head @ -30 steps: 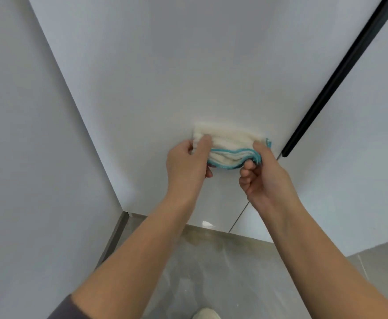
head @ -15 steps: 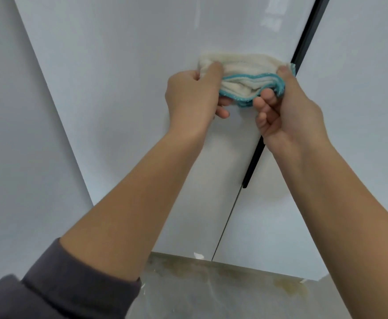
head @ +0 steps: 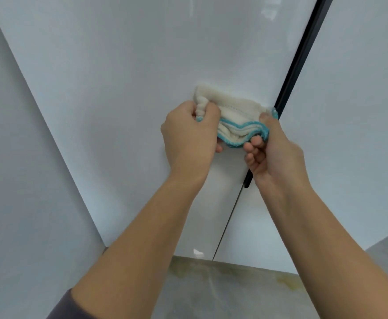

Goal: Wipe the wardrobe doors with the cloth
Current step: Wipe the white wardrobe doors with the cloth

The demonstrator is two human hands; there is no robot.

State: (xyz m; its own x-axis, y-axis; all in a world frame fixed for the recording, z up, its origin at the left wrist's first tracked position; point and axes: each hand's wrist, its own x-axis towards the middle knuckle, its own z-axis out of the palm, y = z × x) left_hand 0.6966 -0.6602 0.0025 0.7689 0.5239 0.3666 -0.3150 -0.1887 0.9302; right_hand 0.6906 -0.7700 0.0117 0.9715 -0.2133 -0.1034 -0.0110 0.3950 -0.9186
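Cloth (head: 234,113) sat folded against the door (head: 142,65), just left of the black handle (head: 298,65), one corner touching it. Your left hand (head: 188,137) gripped the end farther from the handle, fingers curled round it; your right hand (head: 273,148) pinched the end beside the handle. You were mid-wipe on this door. Next, by my judgement, you needed firm pressure alongside the handle, then the second door (head: 360,111) beyond it.

Two glossy white wardrobe doors (head: 142,77), one black handle bar (head: 302,54), one cream teal-edged cloth (head: 236,116) beside that bar, two hands (head: 188,139)
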